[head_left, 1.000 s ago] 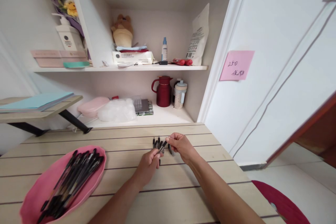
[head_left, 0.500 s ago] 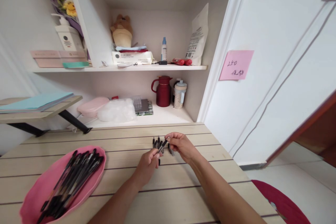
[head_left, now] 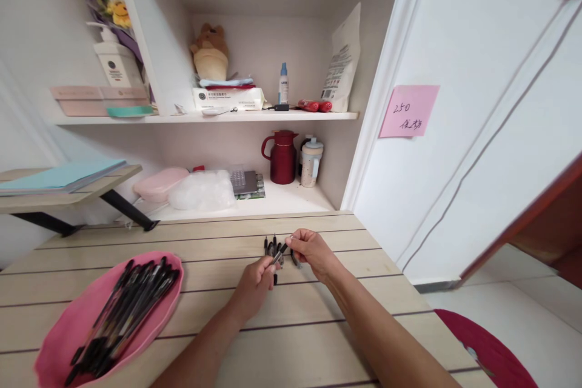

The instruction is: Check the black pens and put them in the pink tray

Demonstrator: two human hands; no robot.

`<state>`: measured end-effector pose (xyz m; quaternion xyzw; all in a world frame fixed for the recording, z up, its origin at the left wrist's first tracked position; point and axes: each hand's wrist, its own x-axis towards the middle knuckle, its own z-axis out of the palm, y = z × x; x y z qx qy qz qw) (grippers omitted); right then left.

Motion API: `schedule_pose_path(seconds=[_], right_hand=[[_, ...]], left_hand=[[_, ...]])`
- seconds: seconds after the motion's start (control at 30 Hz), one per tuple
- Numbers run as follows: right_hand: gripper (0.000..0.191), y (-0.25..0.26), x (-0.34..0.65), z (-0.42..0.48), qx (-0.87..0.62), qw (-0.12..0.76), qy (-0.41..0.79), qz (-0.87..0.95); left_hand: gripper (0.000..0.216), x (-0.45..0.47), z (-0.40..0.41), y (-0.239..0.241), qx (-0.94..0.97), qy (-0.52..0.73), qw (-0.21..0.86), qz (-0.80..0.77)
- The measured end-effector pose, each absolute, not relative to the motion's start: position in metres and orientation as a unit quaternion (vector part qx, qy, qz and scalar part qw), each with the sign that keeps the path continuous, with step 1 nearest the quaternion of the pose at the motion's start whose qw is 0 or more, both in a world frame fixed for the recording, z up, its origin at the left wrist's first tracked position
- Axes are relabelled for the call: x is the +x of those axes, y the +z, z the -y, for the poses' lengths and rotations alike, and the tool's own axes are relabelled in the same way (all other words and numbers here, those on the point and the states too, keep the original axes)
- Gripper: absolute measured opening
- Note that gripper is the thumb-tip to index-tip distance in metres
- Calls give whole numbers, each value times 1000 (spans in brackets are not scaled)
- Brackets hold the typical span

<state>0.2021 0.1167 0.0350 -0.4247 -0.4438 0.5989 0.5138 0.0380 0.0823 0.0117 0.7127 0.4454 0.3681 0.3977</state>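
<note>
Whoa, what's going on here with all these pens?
Someone is holding a pen over the wooden table. The left hand grips its lower part, and the right hand pinches the other end. A few other pens lie just behind, and a bunch of black pens sits in the pink tray.

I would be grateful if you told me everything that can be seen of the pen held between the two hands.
The pen is slim and straight, apparently plastic, with a dark stretch toward the right hand and a paler, greyish stretch toward the left hand. It is held aslant over the tabletop, rising toward the picture's upper right, gripped by both hands' fingers. They hide its ends, so whether it is capped cannot be told.
</note>
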Motion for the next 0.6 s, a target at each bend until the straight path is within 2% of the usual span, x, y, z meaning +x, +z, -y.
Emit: schedule_pose_path(seconds=[0.6], right_hand=[[23, 33, 206, -119, -412, 521, 601, 444]], left_hand=[[26, 35, -83, 13, 721, 367, 375, -452]])
